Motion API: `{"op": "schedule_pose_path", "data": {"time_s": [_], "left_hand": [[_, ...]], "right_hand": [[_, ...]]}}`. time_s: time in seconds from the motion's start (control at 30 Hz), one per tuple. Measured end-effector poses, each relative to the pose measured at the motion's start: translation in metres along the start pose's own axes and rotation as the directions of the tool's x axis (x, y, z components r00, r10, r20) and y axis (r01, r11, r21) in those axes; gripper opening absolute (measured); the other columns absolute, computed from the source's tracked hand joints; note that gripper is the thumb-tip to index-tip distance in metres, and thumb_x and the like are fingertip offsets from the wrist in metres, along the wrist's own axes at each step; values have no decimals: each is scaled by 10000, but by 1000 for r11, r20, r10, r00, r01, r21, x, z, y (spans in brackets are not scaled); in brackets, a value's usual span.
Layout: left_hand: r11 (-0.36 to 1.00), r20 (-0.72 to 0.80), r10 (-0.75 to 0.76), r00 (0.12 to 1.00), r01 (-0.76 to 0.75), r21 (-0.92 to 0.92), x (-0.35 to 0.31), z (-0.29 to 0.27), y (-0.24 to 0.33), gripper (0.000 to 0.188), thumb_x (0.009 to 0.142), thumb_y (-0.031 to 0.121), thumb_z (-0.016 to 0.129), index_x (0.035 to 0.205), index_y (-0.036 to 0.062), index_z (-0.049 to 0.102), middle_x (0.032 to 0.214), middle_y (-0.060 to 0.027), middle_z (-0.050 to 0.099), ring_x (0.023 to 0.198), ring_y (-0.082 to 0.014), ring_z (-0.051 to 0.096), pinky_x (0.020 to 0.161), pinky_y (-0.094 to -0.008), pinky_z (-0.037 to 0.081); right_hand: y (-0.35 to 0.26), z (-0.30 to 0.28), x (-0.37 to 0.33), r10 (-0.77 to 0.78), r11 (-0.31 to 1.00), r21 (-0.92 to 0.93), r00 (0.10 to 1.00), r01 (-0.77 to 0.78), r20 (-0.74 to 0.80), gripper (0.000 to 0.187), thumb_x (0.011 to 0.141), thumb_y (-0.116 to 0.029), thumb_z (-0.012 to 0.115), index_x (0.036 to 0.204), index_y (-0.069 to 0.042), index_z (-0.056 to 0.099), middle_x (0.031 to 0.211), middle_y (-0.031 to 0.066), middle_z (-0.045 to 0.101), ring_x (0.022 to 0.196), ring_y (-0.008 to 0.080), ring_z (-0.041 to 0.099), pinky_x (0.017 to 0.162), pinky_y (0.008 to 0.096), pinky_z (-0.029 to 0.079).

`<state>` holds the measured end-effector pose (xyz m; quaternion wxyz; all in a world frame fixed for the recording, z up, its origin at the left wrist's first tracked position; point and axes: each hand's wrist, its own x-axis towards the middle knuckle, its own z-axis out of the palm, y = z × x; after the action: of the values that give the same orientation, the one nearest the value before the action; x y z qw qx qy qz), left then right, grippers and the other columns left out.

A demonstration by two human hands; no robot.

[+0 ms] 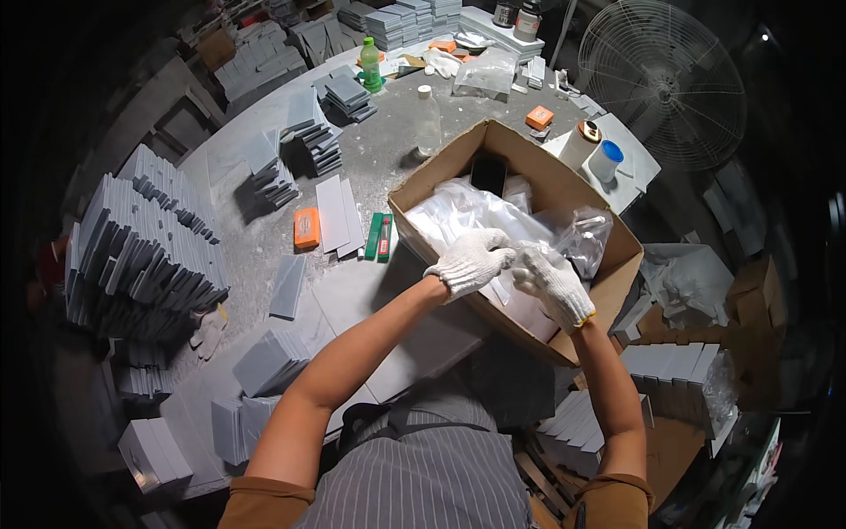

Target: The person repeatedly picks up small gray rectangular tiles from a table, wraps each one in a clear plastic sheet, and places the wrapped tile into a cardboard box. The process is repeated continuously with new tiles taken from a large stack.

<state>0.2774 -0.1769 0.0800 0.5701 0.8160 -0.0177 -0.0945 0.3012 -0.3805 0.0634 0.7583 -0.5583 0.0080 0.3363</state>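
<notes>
Both of my hands wear white knit gloves and meet over an open cardboard box [606,310]. My left hand [474,262] is closed, its thumb and fingertips pressed together near the box's middle. Facing it, my right hand [553,280] is also closed, with curled fingers close to the left fingertips. What they pinch is too small or hidden to make out. Clear plastic bags [463,210] lie crumpled in the box under and behind my hands. A crinkled clear bag [589,240] rests by its right wall. A black phone-like object [488,175] sits at the far corner.
Stacks of grey tiles [145,247] crowd the left. An orange box [307,227], white strips [333,214] and a green case [379,236] lie left of the carton. Beyond stand a clear bottle [428,123] and a green bottle [370,66]. A large fan [665,88] is at far right.
</notes>
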Motion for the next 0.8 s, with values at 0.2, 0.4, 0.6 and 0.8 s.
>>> {"op": "schedule_pose_path", "data": {"time_s": [0.2, 0.4, 0.6, 0.8], "left_hand": [[981, 2, -119, 993, 118, -154, -5, -10, 8, 260, 872, 271, 689, 907, 14, 678, 829, -57, 674, 771, -128, 613, 725, -294, 500], [888, 53, -145, 988, 153, -434, -1, -11, 4, 227, 895, 243, 705, 929, 23, 662, 809, -19, 643, 774, -99, 600, 698, -260, 494], [822, 63, -101, 993, 119, -557, -2, -15, 2, 183, 934, 208, 689, 959, 28, 668, 903, -31, 635, 798, -104, 597, 741, -254, 504], [968, -95, -7, 995, -17, -250, -32, -33, 17, 472, 835, 271, 790, 1162, -3, 589, 1257, -144, 587, 1135, -204, 552, 994, -331, 458]], "right_hand": [[18, -22, 14, -462, 438, -791, 861, 428, 210, 286, 861, -218, 749, 1095, -75, 668, 1061, 104, 673, 984, 299, 650, 841, 385, 527], [15, -10, -2, -516, 549, -717, 849, 429, 113, 341, 875, -136, 751, 1175, -46, 614, 1079, 39, 656, 948, 171, 631, 850, 329, 549], [43, -47, 17, -255, 946, -220, 966, 239, -47, 375, 953, -161, 680, 1283, -22, 568, 1133, 54, 627, 965, 135, 627, 821, 274, 561], [7, -10, -6, -230, 973, -15, 972, 231, 43, 481, 947, -253, 685, 1343, -29, 531, 1185, 72, 621, 983, 147, 636, 852, 281, 553]]}}
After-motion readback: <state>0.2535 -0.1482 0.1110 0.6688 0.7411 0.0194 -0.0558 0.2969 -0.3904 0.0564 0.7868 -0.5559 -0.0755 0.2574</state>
